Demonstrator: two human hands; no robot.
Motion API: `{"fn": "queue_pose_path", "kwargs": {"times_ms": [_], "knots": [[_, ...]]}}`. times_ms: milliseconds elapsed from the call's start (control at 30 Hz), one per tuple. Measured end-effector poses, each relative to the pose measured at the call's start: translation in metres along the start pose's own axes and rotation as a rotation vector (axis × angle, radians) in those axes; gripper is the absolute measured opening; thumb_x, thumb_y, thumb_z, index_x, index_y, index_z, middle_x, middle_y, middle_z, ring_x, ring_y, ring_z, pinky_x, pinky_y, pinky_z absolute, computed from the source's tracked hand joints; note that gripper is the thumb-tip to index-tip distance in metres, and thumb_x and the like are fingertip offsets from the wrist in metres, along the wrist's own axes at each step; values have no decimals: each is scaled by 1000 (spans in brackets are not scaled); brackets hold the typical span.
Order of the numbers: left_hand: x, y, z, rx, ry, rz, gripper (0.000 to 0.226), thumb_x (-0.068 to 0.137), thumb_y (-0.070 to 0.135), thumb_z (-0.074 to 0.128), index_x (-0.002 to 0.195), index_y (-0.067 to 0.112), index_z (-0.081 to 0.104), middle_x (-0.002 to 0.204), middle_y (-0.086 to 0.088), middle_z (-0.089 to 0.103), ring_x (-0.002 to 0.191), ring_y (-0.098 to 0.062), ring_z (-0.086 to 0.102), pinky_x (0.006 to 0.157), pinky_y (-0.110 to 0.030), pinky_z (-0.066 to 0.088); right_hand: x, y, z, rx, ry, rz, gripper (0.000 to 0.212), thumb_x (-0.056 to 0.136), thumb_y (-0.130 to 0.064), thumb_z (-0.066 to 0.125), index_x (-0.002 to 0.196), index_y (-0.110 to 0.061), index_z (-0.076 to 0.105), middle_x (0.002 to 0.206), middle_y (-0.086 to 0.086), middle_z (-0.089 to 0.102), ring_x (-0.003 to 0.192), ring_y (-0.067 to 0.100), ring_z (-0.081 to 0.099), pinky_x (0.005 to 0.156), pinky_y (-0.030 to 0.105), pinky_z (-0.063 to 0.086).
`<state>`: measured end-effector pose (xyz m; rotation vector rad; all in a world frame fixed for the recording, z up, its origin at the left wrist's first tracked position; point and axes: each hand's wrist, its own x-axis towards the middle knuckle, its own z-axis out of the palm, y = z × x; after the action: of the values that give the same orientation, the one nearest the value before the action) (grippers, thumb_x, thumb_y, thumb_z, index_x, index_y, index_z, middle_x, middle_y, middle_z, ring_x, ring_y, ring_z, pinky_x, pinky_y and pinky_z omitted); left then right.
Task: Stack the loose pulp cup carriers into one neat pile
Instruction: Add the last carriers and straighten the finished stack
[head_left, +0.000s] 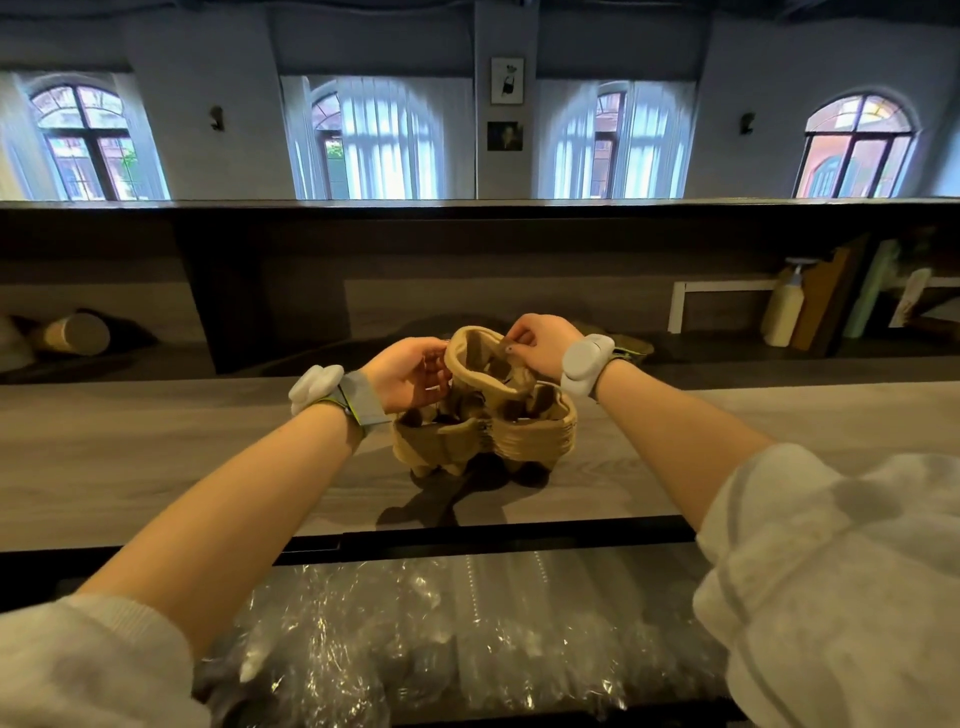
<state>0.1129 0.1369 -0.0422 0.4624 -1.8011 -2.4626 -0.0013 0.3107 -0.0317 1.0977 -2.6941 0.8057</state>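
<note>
Holding one loose pulp cup carrier (485, 364) tilted above the pile of carriers (485, 436), we grip it from both sides. Our left hand (408, 374) curls its fingers round the carrier's left rim; our right hand (540, 345) pinches the far right rim between thumb and fingertips. Neither hand is free. The pile stands on the table (156, 452), directly below and slightly nearer to us than the held carrier, and its layered edges on the right side already nest closely.

The relation that matters is one of tilt and registration. The held carrier leans with its far edge raised and its near edge dipping toward the pile's cup wells, where it seems to touch the top layer; whether it truly rests there we cannot tell. Its long axis runs roughly left to right, as does that of the pile, so we judge little rotation is needed. The coming move probably calls for lowering the raised far edge until the wells seat. Both hands lie about equally near the pile.
</note>
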Motion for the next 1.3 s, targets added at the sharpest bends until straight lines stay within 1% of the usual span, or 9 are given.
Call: {"fn": "queue_pose_path", "kwargs": {"times_ms": [133, 233, 567, 767, 867, 967, 1067, 1167, 1300], "knots": [[0, 3, -6, -127, -55, -91, 32, 96, 17, 46, 72, 7, 65, 71, -4, 62, 63, -10, 58, 53, -12, 44, 2, -3, -2, -90, 95, -122, 25, 94, -25, 57, 116, -13, 60, 118, 7, 58, 106, 20, 57, 87, 28, 49], [3, 3, -11, -197, -103, -112, 32, 97, 18, 44, 72, 8, 61, 74, -1, 57, 60, -7, 54, 44, -7, 38, 5, -7, -6, -63, 98, -140, 25, 94, -24, 58, 115, -12, 62, 117, 7, 58, 101, 18, 55, 84, 26, 47], [0, 6, -18, -60, -25, -74, 26, 97, 24, 46, 77, 11, 59, 74, -1, 60, 65, -9, 56, 51, -14, 46, 8, -4, -13, 378, -62, 89, 18, 93, -16, 58, 110, -10, 63, 92, 1, 62, 88, 15, 59, 79, 26, 50], [-5, 6, -24, 17, 29, -78, 29, 98, 21, 39, 73, 15, 52, 72, 0, 50, 68, -11, 50, 65, -18, 39, 2, 5, -18, 1059, -24, 247, 11, 92, 0, 55, 85, -8, 59, 86, 10, 62, 81, 18, 64, 75, 27, 56], [-7, 6, -25, 81, 129, -70, 26, 96, 18, 36, 74, 15, 50, 73, -2, 50, 68, -12, 51, 68, -21, 43, -4, 14, -17, 1161, 34, 373, 15, 89, 5, 56, 101, -3, 58, 99, 16, 61, 83, 20, 64, 69, 28, 57], [-12, 7, -20, 130, 259, -14, 26, 94, 19, 34, 71, 14, 46, 69, -4, 47, 66, -14, 49, 65, -23, 43, -13, 20, -15, 1146, 10, 453, 61, 87, 5, 60, 142, -7, 39, 129, 18, 56, 104, 27, 63, 63, 30, 58], [-20, 6, -11, 278, 324, 28, 31, 97, 22, 32, 67, 15, 39, 66, -5, 39, 63, -15, 41, 61, -24, 39, -25, 20, -14, 1134, 32, 483, 85, 84, 10, 59, 152, -19, 18, 129, 12, 49, 101, 29, 62, 65, 35, 58], [-22, -2, -9, 420, 329, 33, 36, 99, 25, 31, 65, 15, 36, 66, -6, 34, 58, -16, 35, 56, -25, 32, -34, 20, -11, 1002, 39, 502, 66, 87, 5, 59, 145, -15, 34, 105, 9, 54, 81, 24, 64, 63, 34, 59], [-20, -4, -14, 626, 357, 53, 44, 100, 41, 38, 67, 15, 50, 69, -6, 50, 63, -17, 48, 64, -27, 43, -47, 20, -8, 733, 48, 531, 23, 90, -11, 62, 110, -10, 52, 82, 5, 55, 67, 18, 61, 49, 27, 58]]}}
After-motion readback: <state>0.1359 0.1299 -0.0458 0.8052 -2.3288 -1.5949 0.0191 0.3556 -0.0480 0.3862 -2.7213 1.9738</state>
